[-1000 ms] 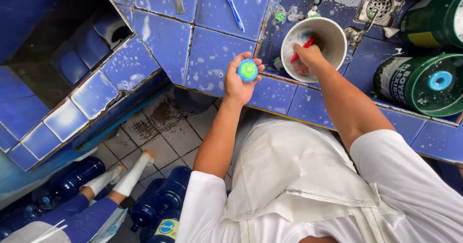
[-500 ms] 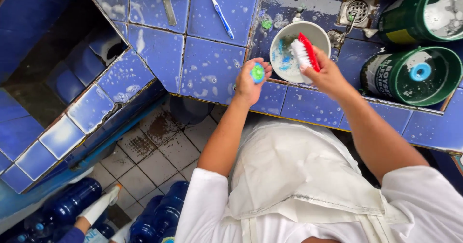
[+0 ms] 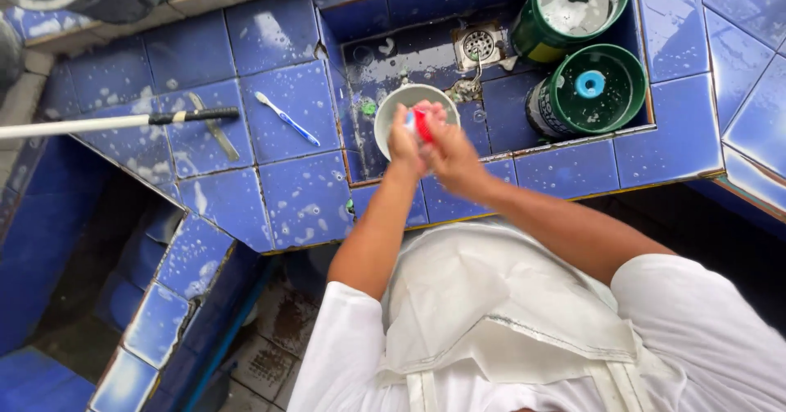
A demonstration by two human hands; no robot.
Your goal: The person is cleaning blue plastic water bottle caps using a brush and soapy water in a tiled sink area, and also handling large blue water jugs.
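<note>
- Left hand (image 3: 407,136) and right hand (image 3: 446,152) are pressed together right over the white bowl (image 3: 391,108), both closed around a small piece.
- Right hand is clamped on a red brush (image 3: 422,125); only a sliver of red shows between the fingers.
- Left hand pinches a small cap (image 3: 408,119), just a blue edge visible; rest is hidden by the fingers.
- Bowl sits in the sunken blue-tiled sink (image 3: 426,48), near the drain (image 3: 479,45).
- Risk: everything is soapy. Cap is small and wet, so the grip looks marginal; it could squirt out under brush pressure.
- If it drops, best case it lands in the bowl. Worse, it bounces toward the drain or off the front edge to the floor.
- Two green tubs (image 3: 585,93) stand just right of the hands; a wide elbow swing could knock them.
- Toothbrush (image 3: 286,118) and a metal blade (image 3: 211,124) lie on the wet surface (image 3: 303,199) to the left, well apart from the hands. Low risk unless the left arm sweeps back.
- A long white pole with black grip (image 3: 123,121) crosses the far left; can't tell who holds it.
</note>
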